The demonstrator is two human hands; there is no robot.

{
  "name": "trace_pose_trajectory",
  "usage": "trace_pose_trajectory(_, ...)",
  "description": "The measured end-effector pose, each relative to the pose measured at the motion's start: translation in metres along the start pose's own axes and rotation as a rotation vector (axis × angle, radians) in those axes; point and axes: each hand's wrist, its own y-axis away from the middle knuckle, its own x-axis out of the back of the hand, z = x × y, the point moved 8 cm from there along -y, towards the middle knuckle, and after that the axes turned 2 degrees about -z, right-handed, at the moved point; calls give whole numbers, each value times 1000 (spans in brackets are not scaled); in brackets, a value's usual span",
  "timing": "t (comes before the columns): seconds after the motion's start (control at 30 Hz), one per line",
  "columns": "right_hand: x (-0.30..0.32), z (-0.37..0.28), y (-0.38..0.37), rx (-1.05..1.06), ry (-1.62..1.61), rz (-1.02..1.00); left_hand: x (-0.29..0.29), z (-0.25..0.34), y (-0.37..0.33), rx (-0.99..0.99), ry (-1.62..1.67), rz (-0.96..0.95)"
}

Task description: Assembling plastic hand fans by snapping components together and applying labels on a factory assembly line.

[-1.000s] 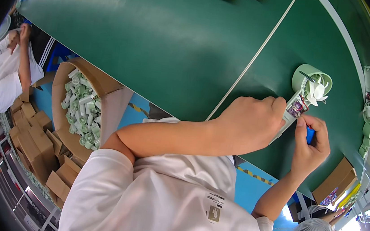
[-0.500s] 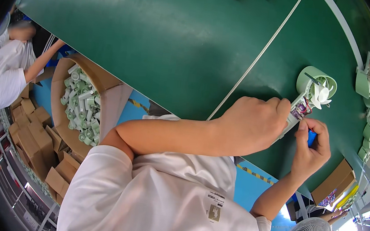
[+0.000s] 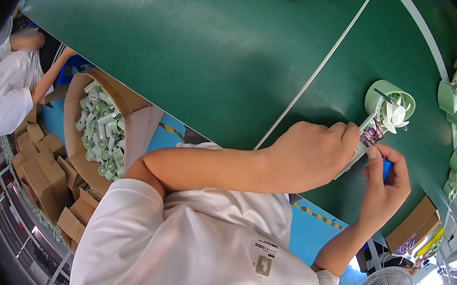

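My left grip (image 3: 316, 152) clamps the green fan handle (image 3: 358, 154); my right grip (image 3: 384, 184), curled round a blue piece (image 3: 386, 169), should work gently beside the thin wires (image 3: 380, 132).

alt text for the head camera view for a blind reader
A person's left hand holds a pale green plastic fan body with white blades and exposed circuitry over a dark green table; the right hand holds a small blue object beside it. Farther left, an open cardboard box holds pale green parts.
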Motion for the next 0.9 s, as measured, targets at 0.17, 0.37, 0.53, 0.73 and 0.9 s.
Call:
trace_pose_trajectory(0.17,-1,22,-8,-252,-255,-63,-3,1,-4,-12,16,-25)
trace_pose_trajectory(0.37,-12,18,-9,-209,-261,-151,-1,-4,-2,22,57,-10)
trace_pose_trajectory(0.53,-16,28,-9,-313,-346,-228,-1,-2,1,-4,43,-3)
trace_pose_trajectory(0.73,-22,42,-10,-395,-475,-310,2,-2,-1,-36,10,28)
trace_pose_trajectory(0.9,-28,43,-11,-347,-431,-350,0,-8,1,-15,26,32)
